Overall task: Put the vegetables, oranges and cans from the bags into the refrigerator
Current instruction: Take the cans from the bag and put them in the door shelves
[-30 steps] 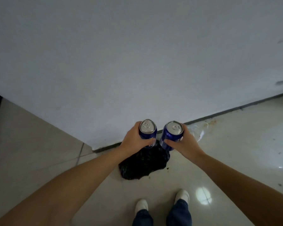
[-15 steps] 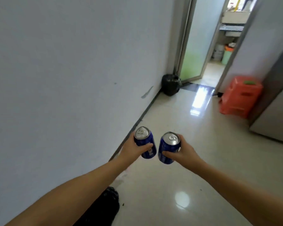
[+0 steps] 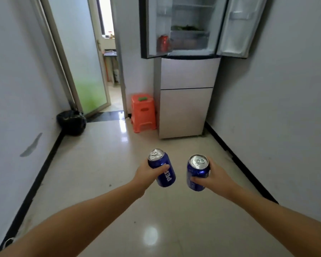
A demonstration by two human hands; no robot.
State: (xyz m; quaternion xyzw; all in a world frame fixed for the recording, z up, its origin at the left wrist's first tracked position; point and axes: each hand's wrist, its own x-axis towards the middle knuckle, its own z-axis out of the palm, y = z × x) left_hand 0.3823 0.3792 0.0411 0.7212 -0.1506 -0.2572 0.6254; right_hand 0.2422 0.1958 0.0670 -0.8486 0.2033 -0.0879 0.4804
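My left hand (image 3: 148, 173) grips a blue can (image 3: 162, 168), held upright and tilted a little. My right hand (image 3: 216, 176) grips a second blue can (image 3: 197, 172). Both are held out in front of me over the floor. Straight ahead stands the refrigerator (image 3: 185, 101), its two upper doors swung open. A red can (image 3: 163, 42) sits in the left door's shelf, and green vegetables (image 3: 186, 27) lie on an inner shelf above a clear drawer. A black bag (image 3: 71, 122) rests on the floor by the left wall.
An orange plastic stool (image 3: 143, 112) stands just left of the refrigerator. A glass door (image 3: 89, 71) and an open doorway lie at the far left. White walls with black skirting line both sides of the tiled floor (image 3: 104, 164).
The view has swung right from the wall and the bag at my feet to face the open refrigerator. Both hands keep their cans, now held a little further apart.
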